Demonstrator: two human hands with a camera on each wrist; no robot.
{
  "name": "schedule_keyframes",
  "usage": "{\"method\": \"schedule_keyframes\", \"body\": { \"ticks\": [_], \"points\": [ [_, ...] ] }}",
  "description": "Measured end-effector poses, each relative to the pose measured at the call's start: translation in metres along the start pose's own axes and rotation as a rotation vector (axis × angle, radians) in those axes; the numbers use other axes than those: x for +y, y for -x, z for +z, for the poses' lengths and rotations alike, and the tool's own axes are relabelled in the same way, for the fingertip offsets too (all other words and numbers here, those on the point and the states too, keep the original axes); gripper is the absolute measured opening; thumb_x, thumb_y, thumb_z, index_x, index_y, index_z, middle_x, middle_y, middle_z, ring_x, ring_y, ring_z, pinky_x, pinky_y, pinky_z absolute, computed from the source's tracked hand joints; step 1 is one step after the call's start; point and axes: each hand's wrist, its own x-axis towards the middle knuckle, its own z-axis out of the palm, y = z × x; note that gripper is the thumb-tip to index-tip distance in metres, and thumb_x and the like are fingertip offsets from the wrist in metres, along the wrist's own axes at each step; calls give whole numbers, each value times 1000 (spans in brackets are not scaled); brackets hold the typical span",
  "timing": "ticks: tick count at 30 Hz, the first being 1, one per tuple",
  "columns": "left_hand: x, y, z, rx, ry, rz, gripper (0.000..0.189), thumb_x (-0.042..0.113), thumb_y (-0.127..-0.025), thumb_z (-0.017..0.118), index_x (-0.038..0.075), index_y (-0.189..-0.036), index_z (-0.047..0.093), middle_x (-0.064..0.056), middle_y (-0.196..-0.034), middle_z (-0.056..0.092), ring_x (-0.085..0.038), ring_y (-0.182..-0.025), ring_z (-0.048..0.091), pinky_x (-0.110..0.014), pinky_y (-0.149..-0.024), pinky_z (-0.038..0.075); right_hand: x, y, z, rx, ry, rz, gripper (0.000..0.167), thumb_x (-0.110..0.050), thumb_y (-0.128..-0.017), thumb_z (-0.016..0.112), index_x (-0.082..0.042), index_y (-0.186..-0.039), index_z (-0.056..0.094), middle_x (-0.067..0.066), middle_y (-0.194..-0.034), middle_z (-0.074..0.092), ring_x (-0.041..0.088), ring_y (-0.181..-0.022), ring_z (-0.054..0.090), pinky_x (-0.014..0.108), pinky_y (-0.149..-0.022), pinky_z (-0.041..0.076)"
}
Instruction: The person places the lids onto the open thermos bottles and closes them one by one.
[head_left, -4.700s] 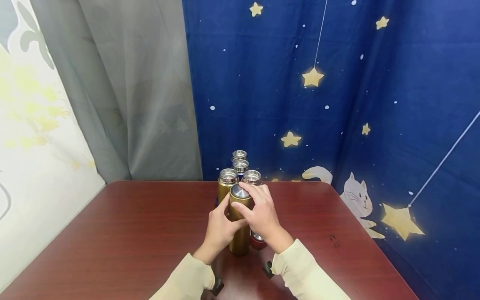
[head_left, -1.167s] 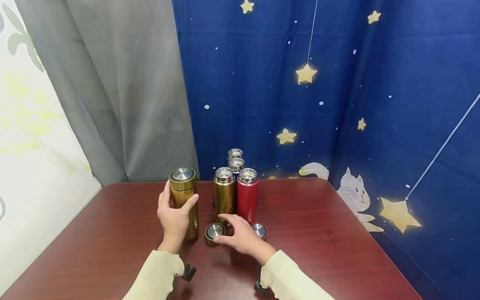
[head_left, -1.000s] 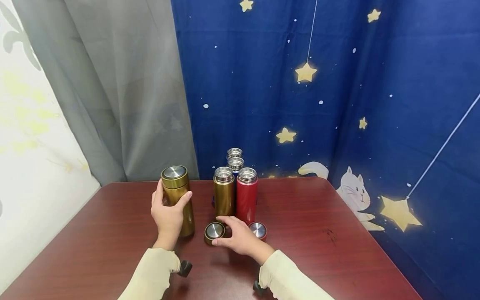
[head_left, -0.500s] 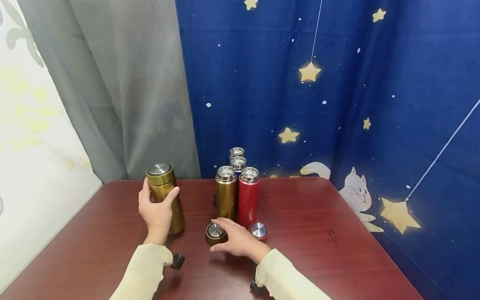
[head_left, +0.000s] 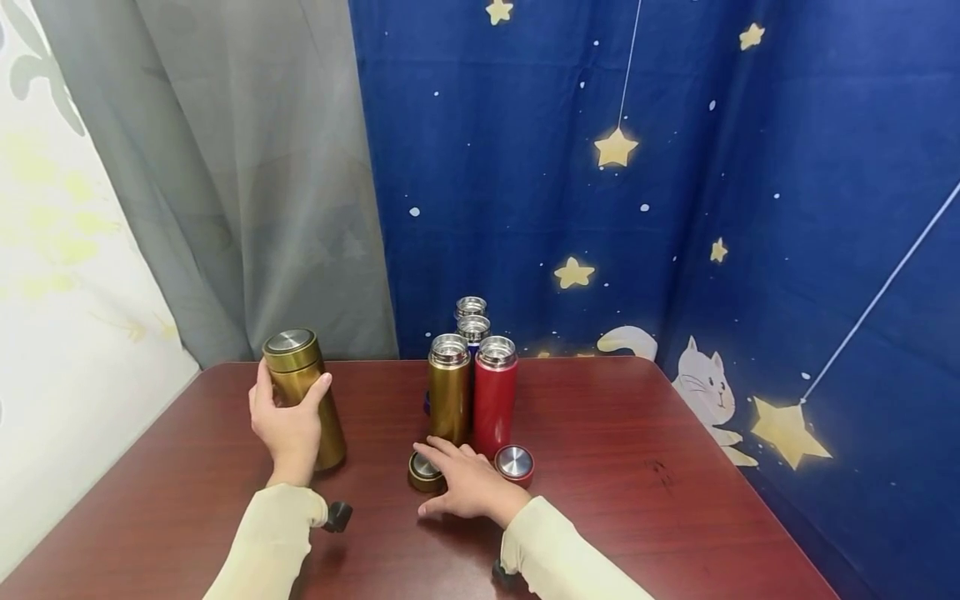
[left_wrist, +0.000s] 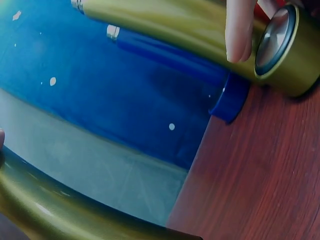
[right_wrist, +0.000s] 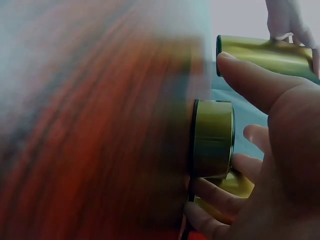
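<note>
On the left of the table my left hand point(head_left: 288, 429) grips a gold thermos bottle point(head_left: 330, 437) with its lid on, tilted a little. I cannot tell whether its base touches the table. My right hand point(head_left: 472, 483) is spread low beside a loose gold lid point(head_left: 422, 473), which partly hides behind its fingers. In the right wrist view this lid point(right_wrist: 214, 140) stands between thumb and fingers, and the hand does not close on it. Behind it are an uncapped gold bottle point(head_left: 450, 396) and an uncapped red bottle point(head_left: 495, 404). A red lid point(head_left: 515, 462) lies beside the right hand.
Two more uncapped bottles stand in a line at the back, a nearer one point(head_left: 473, 328) and a farther one point(head_left: 471, 306), mostly hidden. A blue lid point(left_wrist: 231, 100) lies by a blue bottle point(left_wrist: 170, 57). Curtains point(head_left: 525, 167) hang behind the reddish table point(head_left: 600, 500).
My left hand has carried the capped gold bottle from the middle to the left, away from the others. My right hand let go of that bottle, came down by the gold lid and spread its fingers.
</note>
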Motion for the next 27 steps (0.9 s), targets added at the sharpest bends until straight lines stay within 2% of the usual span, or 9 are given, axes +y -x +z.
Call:
{"method": "schedule_keyframes", "body": {
  "ticks": [9, 16, 22, 27],
  "points": [
    [-13, -1, -7, 27, -30, -6, 82, 20, -68, 90, 35, -140, 52, 0, -115, 55, -8, -98, 46, -20, -82, 36, -5, -3, 4, -13, 66, 24, 86, -52, -76, 78, -32, -150, 39, -5, -153, 35, 24, -118, 45, 41, -87, 45],
    [-18, -1, -10, 18, -48, 10, 83, 19, -69, 89, 38, -140, 50, -1, -118, 55, -9, -101, 46, -20, -84, 36, -5, -4, 6, 0, 60, 21, 83, -52, -77, 77, -31, -149, 40, -5, -152, 37, 23, -118, 45, 42, -87, 44],
    [-18, 0, -8, 24, -63, 43, 87, 18, -68, 89, 39, -142, 48, -5, -118, 54, -11, -102, 48, -20, -83, 37, -3, -7, 4, 6, 62, 22, 80, -51, -78, 77, -29, -147, 43, -5, -151, 38, 22, -116, 45, 35, -84, 44],
    [-18, 2, -7, -1, -70, 34, 89, 18, -70, 88, 37, -145, 44, -8, -123, 53, -16, -108, 48, -24, -88, 38, -1, -7, 4, 3, 62, 18, 78, -50, -78, 77, -27, -146, 46, -4, -150, 40, 22, -117, 45, 36, -85, 44]
  ]
}}
